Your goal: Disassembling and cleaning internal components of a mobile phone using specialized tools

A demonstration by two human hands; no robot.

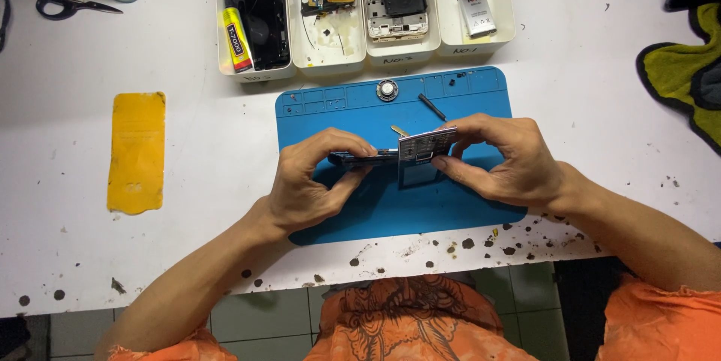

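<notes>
Blue repair mat lies under both hands. Just above it, the left hand pinches the dark phone body by its edges, fingers closed; the right hand grips the silvery inner frame between thumb and fingertips. Both parts look light, stiff and fragile, best held by the rims.

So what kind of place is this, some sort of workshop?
Probably a small phone repair bench. Both hands, left hand and right hand, hold an opened phone over a blue repair mat, and white trays behind hold phone parts and a glue tube.
</notes>
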